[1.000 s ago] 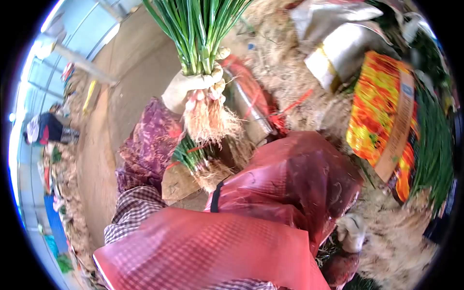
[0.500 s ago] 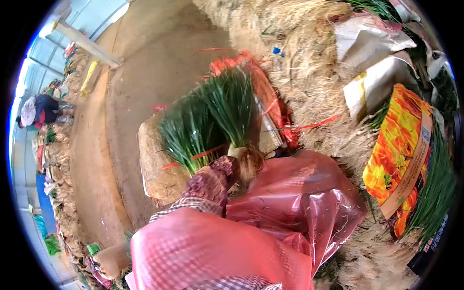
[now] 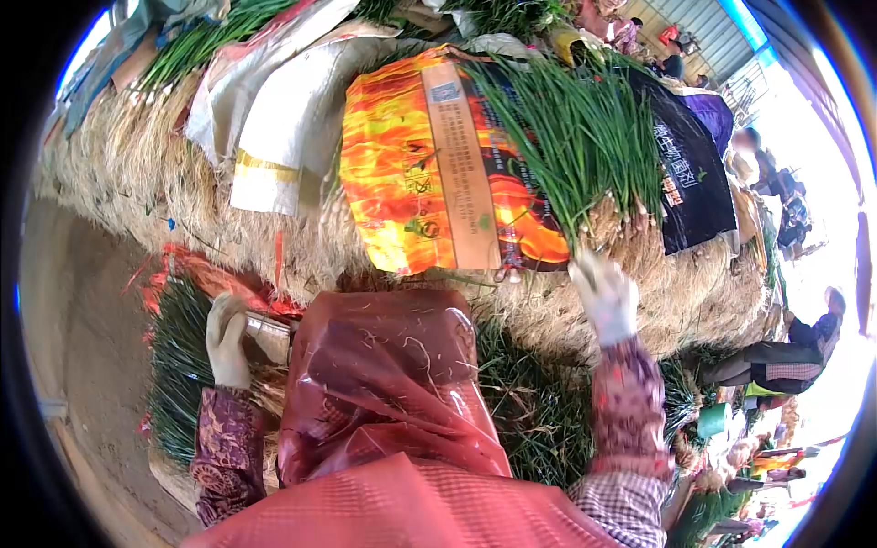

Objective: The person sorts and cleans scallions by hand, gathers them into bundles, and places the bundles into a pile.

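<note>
My left hand (image 3: 227, 342), in a pale glove, rests at the edge of a pile of scallions (image 3: 181, 365) on my left, its fingers loosely bent and no bunch visible in it. With fingers stretched out, my right hand (image 3: 605, 297), also gloved, reaches forward to the root end of a heap of scallions (image 3: 585, 137). Its fingertips meet the pale stem bases and roots; a grip on them does not show. That heap lies over an orange flame-patterned sack (image 3: 397, 173) and a black printed sack (image 3: 687, 164).
A red plastic apron (image 3: 384, 365) covers my lap. Rooty stacked bundles (image 3: 301, 247) form a bank before me, partly under a white sack (image 3: 283, 137). Red plastic film (image 3: 206, 274) lies front left. Loose greens (image 3: 539, 393) are beside my right knee. A bending person (image 3: 776, 365) is at right.
My view has swung right, from the scallion pile to the flame-patterned sack. Earlier a gloved hand was at the base of a scallion bunch on that pile; now my right hand stretches to the other heap.
</note>
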`<state>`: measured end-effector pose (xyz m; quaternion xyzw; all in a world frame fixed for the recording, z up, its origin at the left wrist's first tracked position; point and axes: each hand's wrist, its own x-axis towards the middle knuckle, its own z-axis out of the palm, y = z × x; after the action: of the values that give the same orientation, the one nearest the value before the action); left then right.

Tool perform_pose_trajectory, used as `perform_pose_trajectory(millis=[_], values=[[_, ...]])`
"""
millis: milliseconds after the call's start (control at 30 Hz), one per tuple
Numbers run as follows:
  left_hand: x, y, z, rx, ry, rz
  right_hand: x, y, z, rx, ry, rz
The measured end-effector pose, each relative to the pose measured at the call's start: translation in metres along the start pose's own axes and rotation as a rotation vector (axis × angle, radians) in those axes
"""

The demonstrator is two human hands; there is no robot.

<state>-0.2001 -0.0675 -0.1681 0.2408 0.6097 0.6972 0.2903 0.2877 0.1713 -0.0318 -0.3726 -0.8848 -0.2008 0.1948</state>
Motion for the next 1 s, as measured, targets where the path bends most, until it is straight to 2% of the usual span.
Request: perform_pose_trajectory(millis=[33, 100, 167, 233, 267, 367, 433, 500, 533, 633, 667, 700, 767, 833, 867, 900, 967, 1000], values=[[-0.001, 0.023, 0.03, -0.014, -0.079, 0.013, 0.033, -0.002, -0.004, 0.036, -0.215, 0.312], [-0.01, 0.06, 0.08, 0.163, -0.212, 0.125, 0.06, 0.018, 0.021, 0.116, -0.427, 0.411], [-0.022, 0.076, 0.126, 0.122, -0.384, 0.136, 0.08, 0.03, 0.023, 0.745, -0.562, 0.765], [-0.032, 0.081, 0.162, 0.061, -0.591, 0.092, 0.085, 0.02, 0.001, 0.723, -0.382, 0.732], [-0.037, 0.085, 0.181, 0.024, -0.68, 0.067, 0.072, 0.028, 0.01, 1.175, -0.375, 0.808], [-0.061, 0.076, 0.236, -0.085, -0.86, -0.025, 0.061, -0.035, -0.018, 1.329, -0.369, 0.858], [-0.074, 0.053, 0.268, -0.197, -0.948, -0.136, 0.049, -0.073, -0.019, 1.238, -0.445, 0.768], [-0.085, 0.029, 0.275, -0.336, -1.039, -0.435, 0.018, -0.09, 0.018, 1.497, -0.508, 0.81], [-0.088, 0.014, 0.276, -0.303, -1.012, -0.352, 0.012, -0.097, 0.024, 1.589, -0.547, 0.866], [-0.089, 0.018, 0.261, -0.278, -1.065, -0.476, 0.019, -0.115, 0.017, 1.983, -0.464, 1.001], [-0.093, 0.028, 0.26, -0.262, -1.036, -0.441, 0.01, -0.111, 0.037, 2.065, -0.576, 0.871], [-0.095, 0.028, 0.259, -0.323, -1.003, -0.549, 0.007, -0.108, 0.045, 2.073, -0.639, 0.827], [-0.096, 0.028, 0.252, -0.441, -0.923, -0.758, 0.005, -0.109, 0.052, 1.763, -0.473, 0.669], [-0.096, 0.032, 0.245, -0.512, -0.945, -0.836, 0.01, -0.104, 0.027, 1.572, -0.591, 0.617], [-0.097, 0.033, 0.243, -0.502, -0.948, -0.889, 0.004, -0.105, 0.019, 1.476, -0.546, 0.584], [-0.097, 0.034, 0.241, -0.493, -0.953, -0.939, 0.009, -0.102, -0.002, 1.339, -0.741, 0.692], [-0.1, 0.032, 0.236, -0.488, -0.973, -0.94, -0.021, -0.089, 0.007, 1.017, -0.497, 0.385], [-0.099, 0.03, 0.23, -0.503, -0.976, -0.921, -0.036, -0.07, 0.008, 0.93, -0.534, 0.398]])
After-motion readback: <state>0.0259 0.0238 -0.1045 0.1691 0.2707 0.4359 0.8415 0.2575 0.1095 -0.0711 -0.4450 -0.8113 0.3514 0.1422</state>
